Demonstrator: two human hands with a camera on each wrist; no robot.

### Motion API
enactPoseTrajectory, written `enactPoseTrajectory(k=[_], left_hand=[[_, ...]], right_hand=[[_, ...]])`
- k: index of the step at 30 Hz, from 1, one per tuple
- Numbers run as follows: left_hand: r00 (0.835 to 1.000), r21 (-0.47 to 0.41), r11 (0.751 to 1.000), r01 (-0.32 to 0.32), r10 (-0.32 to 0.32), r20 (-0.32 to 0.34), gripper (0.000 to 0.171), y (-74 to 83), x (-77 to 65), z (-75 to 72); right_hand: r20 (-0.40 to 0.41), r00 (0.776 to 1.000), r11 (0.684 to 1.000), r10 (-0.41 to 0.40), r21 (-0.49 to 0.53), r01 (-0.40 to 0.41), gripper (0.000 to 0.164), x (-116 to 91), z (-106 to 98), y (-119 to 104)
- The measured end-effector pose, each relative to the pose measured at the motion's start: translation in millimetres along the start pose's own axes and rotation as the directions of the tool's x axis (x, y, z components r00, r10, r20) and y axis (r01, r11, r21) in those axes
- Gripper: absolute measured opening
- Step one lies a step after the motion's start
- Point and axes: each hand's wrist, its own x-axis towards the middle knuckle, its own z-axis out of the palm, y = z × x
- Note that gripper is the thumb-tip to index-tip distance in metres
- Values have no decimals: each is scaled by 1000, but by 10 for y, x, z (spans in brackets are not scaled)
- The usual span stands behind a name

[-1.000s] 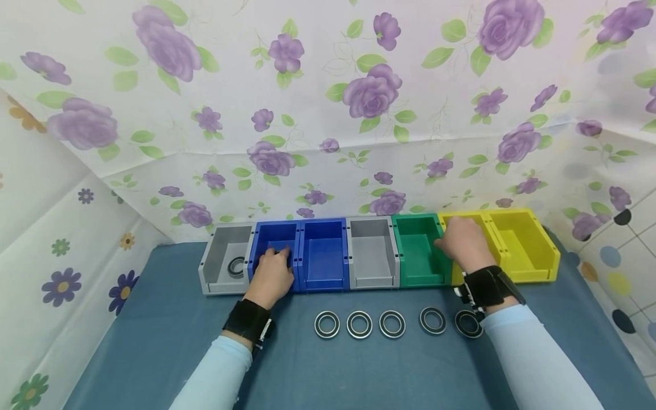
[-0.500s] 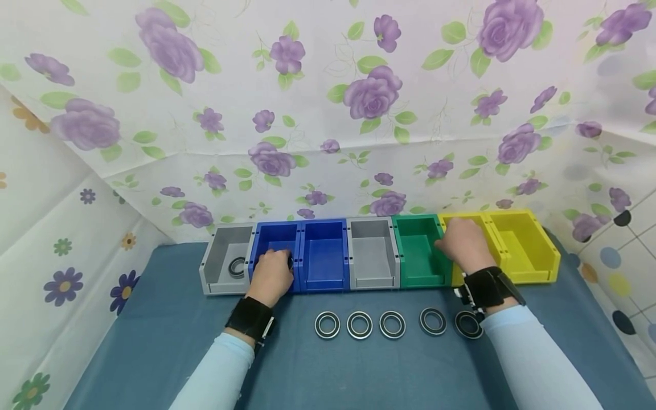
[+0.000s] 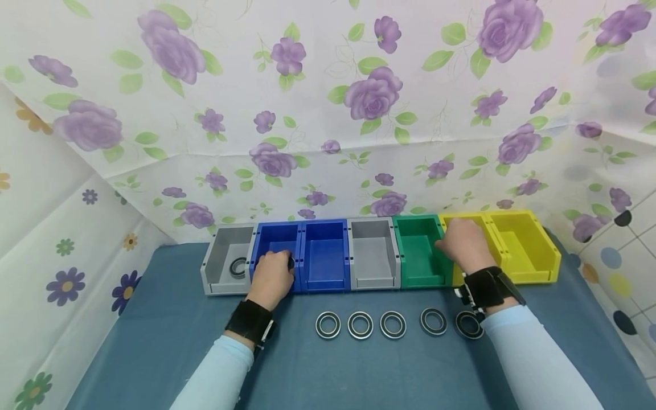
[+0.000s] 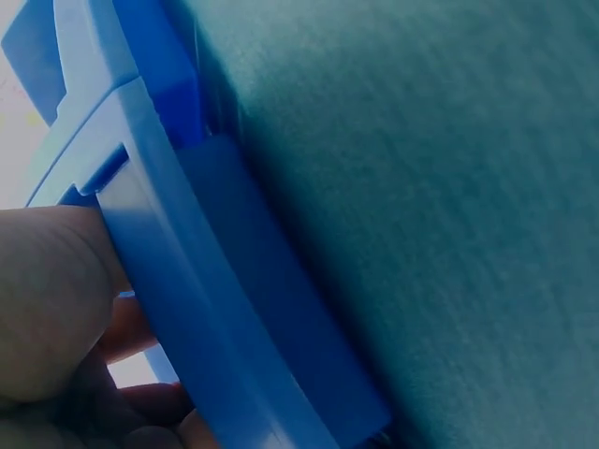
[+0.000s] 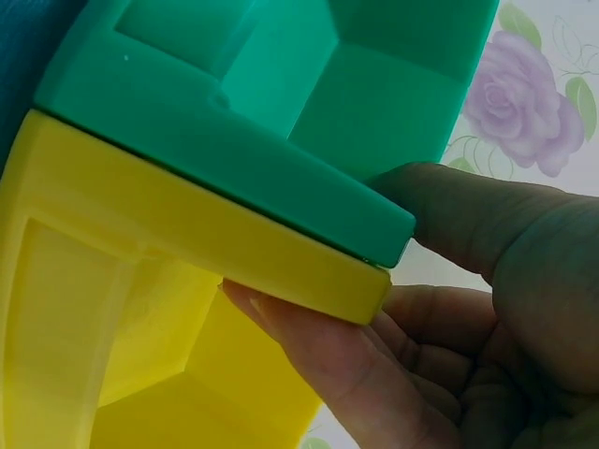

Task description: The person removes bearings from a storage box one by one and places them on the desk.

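Observation:
My left hand [image 3: 273, 276] reaches into the leftmost blue bin [image 3: 277, 232], its fingers curled. A dark edge of a ball bearing [image 3: 291, 263] shows at the right side of those fingers; the rest of it is hidden. In the left wrist view the thumb [image 4: 47, 299] and fingers are partly behind the blue bin wall [image 4: 187, 271]. My right hand [image 3: 463, 242] pinches the adjoining walls of the green bin [image 5: 234, 178] and yellow bin [image 5: 187, 215]. Its thumb lies on the green side, its index finger on the yellow side.
A grey bin [image 3: 217, 256] at the left end holds a bearing [image 3: 233, 267]. Another blue bin [image 3: 325, 250], a grey bin [image 3: 370, 250] and a yellow bin [image 3: 523, 245] complete the row. Several bearings [image 3: 319, 325] lie in line on the blue cloth [image 3: 338, 376] in front.
The left hand's fingers have curled in, and the dark bearing edge now shows at their right side instead of above the fingertips. The right hand stays in place.

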Motion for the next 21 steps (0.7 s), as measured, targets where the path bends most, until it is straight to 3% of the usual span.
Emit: enactPoseTrajectory(k=[4,11,21], left_hand=[[1000,-8,1000,4,-4,-30,28,-15,-11,29],[998,-111,993,41,-47,-50,63,-39,-24,64],[986,-205,979,7,-41,-163,57,-30,-116,-17]], right_hand=[[-1,1000,1000,2,5,-2,28,0,-2,-1],[-2,1000,1000,-3,0,3,29,11,-20,-7],[-5,1000,1000,-4,-2,4,30,4,-21,-11]])
